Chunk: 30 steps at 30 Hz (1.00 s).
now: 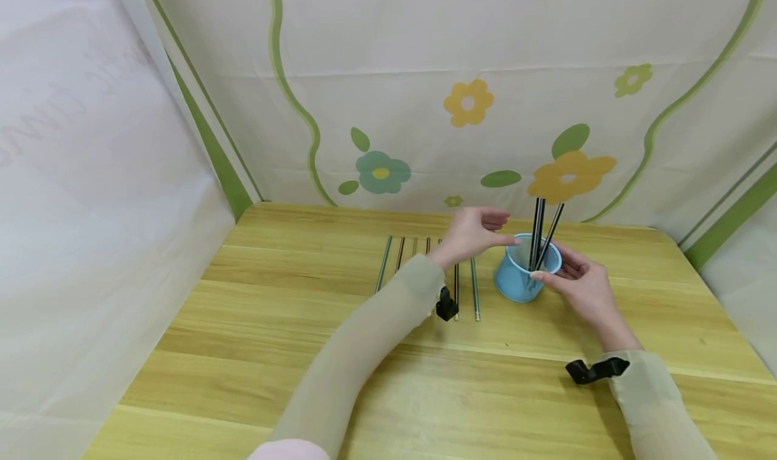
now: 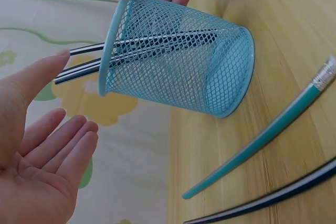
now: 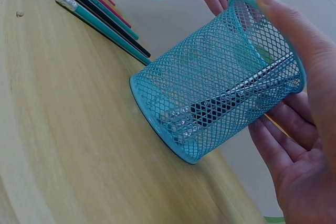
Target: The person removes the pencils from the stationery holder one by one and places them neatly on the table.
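A light-blue mesh pencil cup (image 1: 516, 288) is at the right side of the table, with several dark striped pencils (image 1: 537, 227) leaning inside it. My right hand (image 1: 579, 288) grips the cup near its rim, thumb at the near side and fingers round the right side. To the left of the rim is my left hand (image 1: 470, 234), its fingers loosely extended and holding nothing. In the left wrist view its thumb (image 2: 44, 74) lies close to the pencil ends; whether they touch, I cannot tell. Left of the cup lies a teal pencil (image 1: 475, 291).
Several more pencils lie in a row, among them a dark one (image 1: 456, 295) and a green one (image 1: 384, 264); my left forearm (image 1: 364, 345) hides part of the row. A floral curtain (image 1: 388, 109) hangs behind the wooden table (image 1: 255, 325).
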Each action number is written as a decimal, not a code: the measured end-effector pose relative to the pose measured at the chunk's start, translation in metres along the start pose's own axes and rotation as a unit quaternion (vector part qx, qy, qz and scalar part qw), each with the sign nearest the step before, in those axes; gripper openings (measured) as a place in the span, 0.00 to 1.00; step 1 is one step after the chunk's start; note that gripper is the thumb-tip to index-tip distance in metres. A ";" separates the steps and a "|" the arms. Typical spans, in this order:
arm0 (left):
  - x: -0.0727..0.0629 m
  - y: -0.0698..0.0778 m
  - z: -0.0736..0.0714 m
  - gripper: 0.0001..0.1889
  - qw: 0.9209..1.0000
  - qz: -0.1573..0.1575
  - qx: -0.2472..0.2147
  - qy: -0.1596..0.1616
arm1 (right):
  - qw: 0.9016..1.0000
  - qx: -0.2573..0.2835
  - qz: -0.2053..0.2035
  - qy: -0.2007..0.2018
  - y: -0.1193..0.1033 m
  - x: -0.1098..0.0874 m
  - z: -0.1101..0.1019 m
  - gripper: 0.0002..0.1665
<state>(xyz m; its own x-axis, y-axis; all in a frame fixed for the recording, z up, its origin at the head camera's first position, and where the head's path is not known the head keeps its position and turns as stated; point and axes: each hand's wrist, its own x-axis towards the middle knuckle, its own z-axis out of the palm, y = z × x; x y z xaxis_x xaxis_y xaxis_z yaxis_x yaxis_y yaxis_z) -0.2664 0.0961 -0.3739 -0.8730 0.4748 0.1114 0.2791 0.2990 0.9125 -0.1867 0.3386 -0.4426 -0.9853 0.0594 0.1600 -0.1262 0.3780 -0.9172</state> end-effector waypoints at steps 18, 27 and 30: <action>0.025 -0.006 0.035 0.24 1.000 -0.021 -0.010 0.018 | 1.000 0.001 0.007 -0.004 -0.002 -0.002 0.001 0.43; 0.026 -0.011 0.049 0.19 0.998 -0.045 -0.020 0.026 | 1.000 0.011 0.014 0.001 -0.004 -0.003 0.001 0.43; 0.025 -0.011 0.051 0.16 0.998 -0.046 -0.019 0.032 | 1.000 0.012 0.013 0.000 -0.003 -0.003 0.001 0.43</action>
<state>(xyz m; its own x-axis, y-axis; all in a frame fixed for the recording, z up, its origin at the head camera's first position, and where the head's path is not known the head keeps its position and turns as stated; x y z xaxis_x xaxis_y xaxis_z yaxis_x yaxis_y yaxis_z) -0.2714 0.1468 -0.4014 -0.9185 0.3922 0.0503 0.1822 0.3070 0.9341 -0.1836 0.3360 -0.4412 -0.9884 0.0686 0.1357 -0.1030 0.3546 -0.9293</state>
